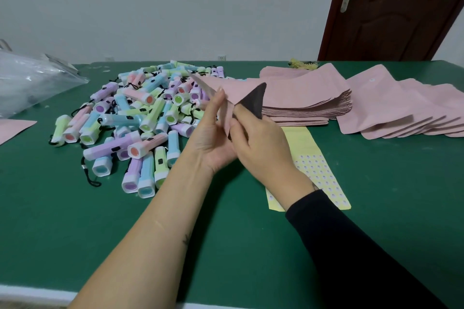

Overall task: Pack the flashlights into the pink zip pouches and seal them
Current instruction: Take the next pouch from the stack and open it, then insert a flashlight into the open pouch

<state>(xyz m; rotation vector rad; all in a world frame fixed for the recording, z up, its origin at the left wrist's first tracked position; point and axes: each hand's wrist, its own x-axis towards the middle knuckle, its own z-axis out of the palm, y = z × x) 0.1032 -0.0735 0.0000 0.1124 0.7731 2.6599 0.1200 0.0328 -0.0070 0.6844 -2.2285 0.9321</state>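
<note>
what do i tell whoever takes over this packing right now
Left hand and right hand both hold one flat pink zip pouch, spreading its mouth open; neither holds a flashlight.
Pastel plastic flashlights lie heaped on the green table left of the hands; stack of flat pink pouches behind them.
Done: possibly the fuller pink pouches fanned at far right, contents unseen.
Left: load a flashlight, zip shut, repeat through the heap.

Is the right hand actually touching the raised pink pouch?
Touching. The head view shows the right hand pinching the pink pouch at its opened mouth, no gap.
</note>
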